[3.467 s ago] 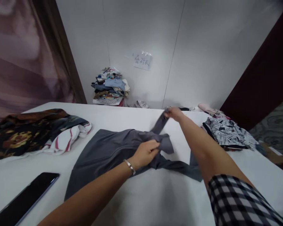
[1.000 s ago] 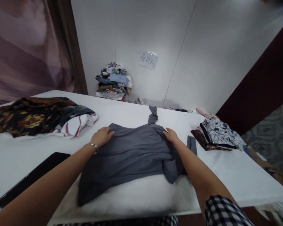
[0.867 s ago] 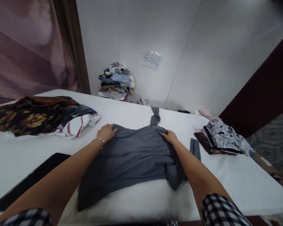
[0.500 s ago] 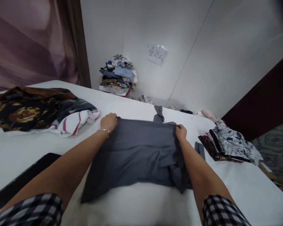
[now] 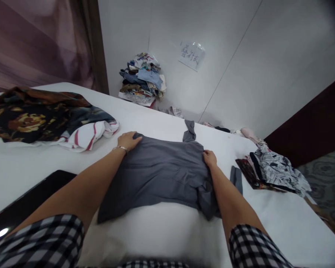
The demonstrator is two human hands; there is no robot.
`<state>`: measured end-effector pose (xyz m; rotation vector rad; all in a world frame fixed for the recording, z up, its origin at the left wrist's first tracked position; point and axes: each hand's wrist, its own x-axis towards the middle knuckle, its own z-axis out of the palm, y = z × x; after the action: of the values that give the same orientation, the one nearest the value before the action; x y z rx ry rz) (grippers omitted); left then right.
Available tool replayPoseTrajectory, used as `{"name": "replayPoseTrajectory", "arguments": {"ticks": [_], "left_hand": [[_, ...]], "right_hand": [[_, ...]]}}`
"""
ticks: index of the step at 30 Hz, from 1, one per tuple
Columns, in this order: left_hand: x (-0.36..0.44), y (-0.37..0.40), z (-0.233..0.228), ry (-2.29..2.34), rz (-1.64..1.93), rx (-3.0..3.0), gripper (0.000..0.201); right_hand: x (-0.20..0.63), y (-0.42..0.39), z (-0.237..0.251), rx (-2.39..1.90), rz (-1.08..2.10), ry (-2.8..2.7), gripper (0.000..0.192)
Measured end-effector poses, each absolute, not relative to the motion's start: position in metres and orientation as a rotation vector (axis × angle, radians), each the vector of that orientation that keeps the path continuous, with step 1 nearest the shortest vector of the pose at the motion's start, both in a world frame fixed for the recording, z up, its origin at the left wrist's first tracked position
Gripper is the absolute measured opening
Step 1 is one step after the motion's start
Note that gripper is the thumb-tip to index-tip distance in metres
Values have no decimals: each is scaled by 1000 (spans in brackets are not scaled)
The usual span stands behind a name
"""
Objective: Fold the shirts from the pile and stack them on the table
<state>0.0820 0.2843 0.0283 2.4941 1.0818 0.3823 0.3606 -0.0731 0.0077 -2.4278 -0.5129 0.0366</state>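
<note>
A dark grey shirt (image 5: 164,167) lies spread on the white table in front of me, its lower part wrinkled. At its far left corner is my left hand (image 5: 127,141), the cloth between thumb and fingers. My right hand (image 5: 210,158) pinches the shirt's right edge, fingers closed. One grey sleeve (image 5: 189,131) sticks out beyond the far edge, and a strip of grey cloth (image 5: 236,178) shows to the right of my right forearm. Bunched fabric lies beside that forearm.
Left on the white table (image 5: 145,119) lies a heap of patterned clothes (image 5: 30,119), with a black flat panel (image 5: 33,197) nearer me. Folded clothes (image 5: 276,169) lie at right. Beyond the far edge stands a tall clothes stack (image 5: 143,80); a paper sign (image 5: 192,56) hangs on the wall.
The shirt's far edge has come down onto the table and the cloth lies flatter. My left fingers have stretched out from a tighter grip. The view has tilted slightly.
</note>
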Motion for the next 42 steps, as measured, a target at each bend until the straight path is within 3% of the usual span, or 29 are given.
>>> {"name": "replayPoseTrajectory", "arguments": {"ticks": [4,11,17,20,23,26,34,42], "left_hand": [[66,285,45,988,337,2347,65],[22,252,52,861,312,2426,76],[-45,162,26,376,420,2718,60],[-69,124,12,303,381,2770,55],[-79,107,10,313,402,2816,52],[-82,104,16,355,448,2865,49],[-98,111,26,460,409,2840,44],[-107,124,23,514,362,2914,42]], "right_hand": [[354,-97,18,-2261,188,-506,42],[300,-190,25,-2098,131,-381,60],[216,-293,30,-2148,195,-506,49],[182,-321,20,-2251,145,-707,52],[169,-328,8,-2317,18,-878,54],[165,-321,9,-2303,-71,-833,37],[126,-306,65,-2056,-101,-679,25],[97,-310,84,-2001,-161,-645,20]]}}
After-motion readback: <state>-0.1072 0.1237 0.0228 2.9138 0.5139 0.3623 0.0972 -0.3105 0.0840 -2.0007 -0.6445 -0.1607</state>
